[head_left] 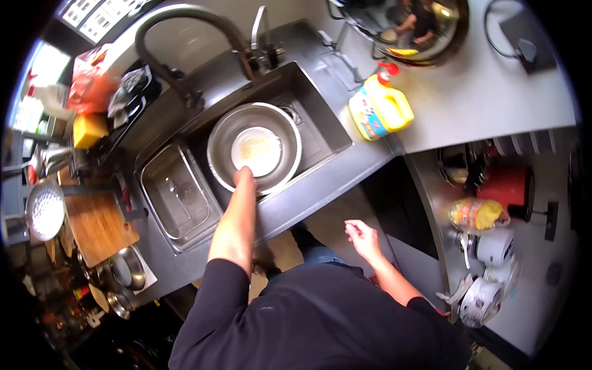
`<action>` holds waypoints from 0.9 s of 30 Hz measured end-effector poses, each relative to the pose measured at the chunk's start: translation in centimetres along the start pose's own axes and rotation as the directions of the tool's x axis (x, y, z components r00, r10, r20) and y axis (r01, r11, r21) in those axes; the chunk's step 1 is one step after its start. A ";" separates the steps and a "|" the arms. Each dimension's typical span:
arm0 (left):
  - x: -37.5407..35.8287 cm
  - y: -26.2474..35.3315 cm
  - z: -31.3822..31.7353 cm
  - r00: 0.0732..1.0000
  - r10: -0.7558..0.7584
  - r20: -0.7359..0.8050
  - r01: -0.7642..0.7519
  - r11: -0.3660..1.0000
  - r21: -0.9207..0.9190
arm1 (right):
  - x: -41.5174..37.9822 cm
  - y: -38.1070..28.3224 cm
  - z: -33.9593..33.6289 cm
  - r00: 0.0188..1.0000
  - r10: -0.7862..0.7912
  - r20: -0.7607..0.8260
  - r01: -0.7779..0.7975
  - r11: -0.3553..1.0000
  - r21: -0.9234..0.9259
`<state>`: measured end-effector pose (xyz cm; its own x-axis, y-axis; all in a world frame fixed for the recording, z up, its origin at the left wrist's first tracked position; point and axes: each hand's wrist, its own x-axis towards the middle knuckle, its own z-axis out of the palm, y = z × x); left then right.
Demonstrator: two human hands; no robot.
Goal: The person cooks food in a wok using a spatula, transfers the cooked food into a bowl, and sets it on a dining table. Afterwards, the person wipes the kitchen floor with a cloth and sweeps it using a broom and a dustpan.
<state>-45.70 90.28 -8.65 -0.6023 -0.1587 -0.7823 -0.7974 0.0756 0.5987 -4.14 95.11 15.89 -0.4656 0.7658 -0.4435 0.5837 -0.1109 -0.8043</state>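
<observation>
A large steel basin (219, 151) sits in the main sink (320, 132). Inside the basin is a smaller white bowl (271, 161) with something pale orange in its middle. My left hand (245, 176) reaches over the basin's near rim and pinches the near edge of the white bowl; its fingertips are partly hidden. My right hand (362, 238) hangs in front of the counter with loosely bent fingers apart, holding nothing. The grey faucet (185, 11) arches over the back left of the sink.
A small sink basin (179, 197) lies left of the main one. A yellow pump bottle (381, 108) stands on the right counter. At left are a sponge (90, 131), a wooden board (98, 228) and a colander (45, 211). Right-hand shelves hold a red appliance (504, 188) and pots.
</observation>
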 end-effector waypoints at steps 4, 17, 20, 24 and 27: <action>-12.0 5.8 -2.1 0.969 -0.017 0.245 -0.031 0.981 0.193 | 1.5 -0.4 2.5 0.995 -0.098 0.036 0.094 0.990 0.108; -35.9 11.4 -38.3 0.806 0.084 0.586 -0.130 0.991 0.037 | 42.8 -11.0 13.7 0.972 -0.216 0.093 0.229 0.777 -0.586; -37.4 5.4 -46.8 0.983 0.050 0.174 -0.041 0.998 -0.052 | 46.1 -8.7 15.4 0.982 -0.188 0.031 0.172 0.807 -0.566; -38.5 -6.9 -60.5 0.951 -0.275 -0.140 0.233 0.937 -0.260 | 45.1 -8.4 15.9 0.989 -0.124 0.083 0.149 0.794 -0.590; -38.9 -9.6 -61.6 0.837 -0.473 -0.277 0.452 0.881 -0.139 | 46.0 -7.2 16.2 0.977 -0.204 0.066 0.206 0.800 -0.564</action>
<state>-12.36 35.13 26.63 -0.1173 -0.4411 -0.8898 -0.9699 -0.1416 0.1980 -40.56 120.83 -5.10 -0.6182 0.7286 -0.2949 0.7461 0.4259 -0.5118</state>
